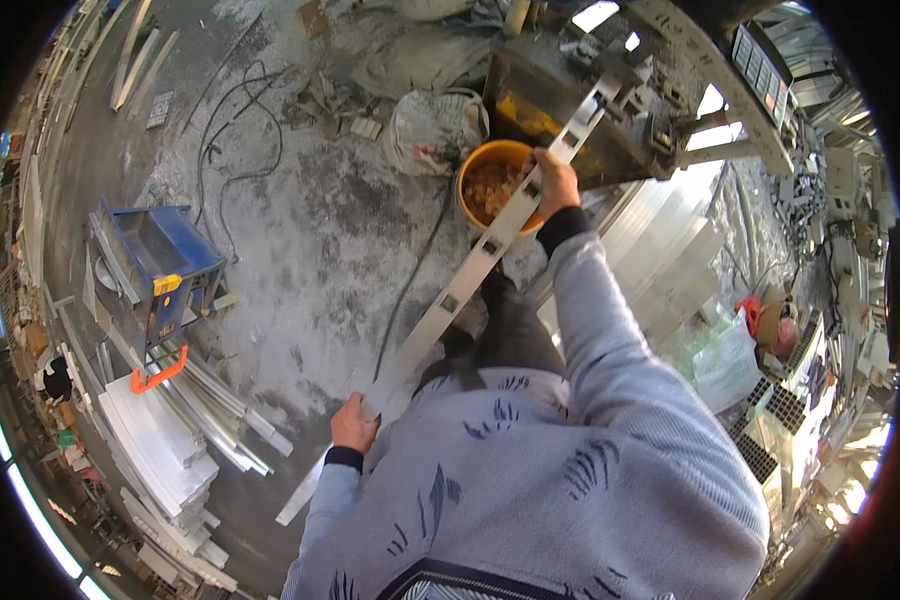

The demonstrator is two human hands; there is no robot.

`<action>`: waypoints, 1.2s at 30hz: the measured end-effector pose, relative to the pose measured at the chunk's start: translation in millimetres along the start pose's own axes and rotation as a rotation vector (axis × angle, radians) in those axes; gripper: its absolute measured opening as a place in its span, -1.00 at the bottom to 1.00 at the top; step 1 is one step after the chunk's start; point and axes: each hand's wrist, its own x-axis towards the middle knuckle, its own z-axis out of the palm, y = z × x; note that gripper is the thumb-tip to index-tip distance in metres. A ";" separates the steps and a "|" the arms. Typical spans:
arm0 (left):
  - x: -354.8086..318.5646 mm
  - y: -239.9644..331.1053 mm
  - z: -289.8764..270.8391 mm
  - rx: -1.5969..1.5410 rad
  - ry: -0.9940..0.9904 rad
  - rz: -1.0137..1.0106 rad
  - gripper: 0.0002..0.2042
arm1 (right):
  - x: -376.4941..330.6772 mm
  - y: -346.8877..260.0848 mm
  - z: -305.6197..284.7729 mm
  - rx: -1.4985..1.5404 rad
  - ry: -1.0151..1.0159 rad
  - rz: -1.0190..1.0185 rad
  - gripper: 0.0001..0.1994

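Your left hand (pixel 353 425) and right hand (pixel 555 185) clamp the slotted aluminium strip (pixel 470 270) over the orange bucket (pixel 470 170); judged light, stiff, sharp-edged—grip both ends.

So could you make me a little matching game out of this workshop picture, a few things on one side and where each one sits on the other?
Things:
1. metal strip
2. orange bucket
3. blue machine
4. white profiles

Places:
A. stacked on the floor at the lower left
B. standing on the floor at the left, above the stack
C. held in both hands, left hand at the near end, right hand farther up
D. on the floor behind the strip, beside the right hand

Pairs: 1-C, 2-D, 3-B, 4-A
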 end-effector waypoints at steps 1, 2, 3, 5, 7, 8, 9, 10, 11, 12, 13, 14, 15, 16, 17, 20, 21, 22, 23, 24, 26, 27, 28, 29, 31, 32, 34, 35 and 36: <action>-13.4 -7.4 0.4 0.027 -0.025 -0.001 -0.62 | -9.5 2.4 -0.6 -0.019 -0.007 0.032 -0.80; -15.2 -11.8 5.5 0.038 -0.004 0.014 -0.61 | -9.1 0.1 3.9 -0.037 0.004 -0.012 -0.80; -14.8 -15.7 10.0 0.045 0.022 0.032 -0.59 | -16.4 1.2 4.2 -0.042 -0.019 0.027 -0.80; -29.5 -22.8 9.2 -0.025 0.001 -0.034 -0.59 | -29.1 8.3 10.6 -0.021 0.019 0.050 -0.82; -38.8 -27.3 1.7 -0.039 -0.052 -0.161 -0.64 | -41.8 17.9 18.0 0.010 0.053 0.139 -0.82; -43.5 -28.6 -2.8 -0.032 -0.031 -0.128 -0.65 | -49.2 23.2 20.0 0.030 0.027 0.091 -0.83; -46.4 -29.4 -6.8 -0.025 -0.030 -0.140 -0.67 | -54.1 27.4 22.2 0.036 0.014 0.077 -0.83; -49.0 -29.7 -10.4 -0.007 -0.032 -0.159 -0.68 | -58.3 30.3 23.1 0.043 -0.008 0.070 -0.83; -50.5 -29.7 -13.0 -0.018 -0.024 -0.142 -0.68 | -60.2 32.0 24.1 0.082 0.001 0.035 -0.84; -51.6 -29.0 -14.4 -0.019 -0.020 -0.133 -0.69 | -62.3 32.8 23.9 0.073 0.009 0.055 -0.84; -51.7 -28.1 -14.9 -0.021 -0.015 -0.125 -0.70 | -62.6 32.3 23.8 0.070 0.000 0.058 -0.84; -50.9 -26.9 -14.7 -0.019 -0.013 -0.127 -0.70 | -62.2 30.8 23.4 0.078 -0.033 0.033 -0.83; -50.1 -25.4 -14.2 -0.016 -0.012 -0.129 -0.70 | -60.9 28.7 22.8 0.068 -0.017 0.063 -0.83; -49.1 -23.9 -13.7 -0.014 -0.018 -0.150 -0.70 | -59.5 26.8 22.6 0.069 -0.024 0.066 -0.83; -47.3 -22.1 -12.8 -0.010 -0.019 -0.157 -0.70 | -57.8 24.8 22.3 0.063 -0.032 0.090 -0.82; -39.8 -15.8 -8.8 -0.002 -0.023 -0.181 -0.68 | -48.5 17.0 20.4 0.008 -0.007 0.065 -0.83; -36.1 -13.6 -7.0 -0.003 -0.010 -0.151 -0.68 | -43.9 13.4 19.3 0.017 0.016 0.083 -0.83; -32.1 -11.4 -5.1 -0.004 0.004 -0.120 -0.67 | -38.4 9.2 17.9 0.031 -0.006 0.087 -0.83; -28.4 -9.0 -2.8 -0.026 -0.004 -0.133 -0.66 | -32.7 4.2 16.1 0.043 -0.026 0.093 -0.84; -24.8 -6.7 -0.6 -0.049 -0.013 -0.147 -0.66 | -27.5 -0.2 14.5 0.052 -0.025 0.106 -0.84; -19.4 -3.2 1.9 -0.055 -0.011 -0.139 -0.64 | -20.0 -7.2 12.0 0.037 -0.067 0.091 -0.82; -17.4 -1.7 2.7 -0.039 -0.001 -0.118 -0.64 | -18.1 -9.1 10.5 0.025 -0.047 0.093 -0.81; -16.1 -0.5 2.8 -0.022 0.009 -0.095 -0.63 | -16.9 -9.2 9.6 0.010 -0.037 0.103 -0.81; -14.3 0.7 2.6 -0.020 -0.013 -0.107 -0.63 | -17.0 -9.1 5.7 0.009 -0.090 0.098 -0.79; -12.5 2.6 1.0 -0.010 -0.063 -0.145 -0.62 | -15.9 -8.2 -5.4 0.030 -0.073 0.114 -0.76; -11.6 3.8 0.2 -0.012 -0.056 -0.133 -0.63 | -13.7 -8.4 -13.3 0.061 -0.130 0.104 -0.74; -9.6 6.2 -1.3 -0.003 -0.048 -0.136 -0.63 | -6.6 -17.9 -41.9 -0.081 -0.204 -0.025 -0.60; -8.3 7.6 -1.6 -0.008 -0.043 -0.138 -0.64 | 2.2 -27.7 -58.7 -0.104 -0.075 -0.035 -0.57; -7.4 8.9 -1.8 -0.009 -0.039 -0.143 -0.64 | 13.0 -40.2 -76.4 -0.120 0.006 -0.066 -0.54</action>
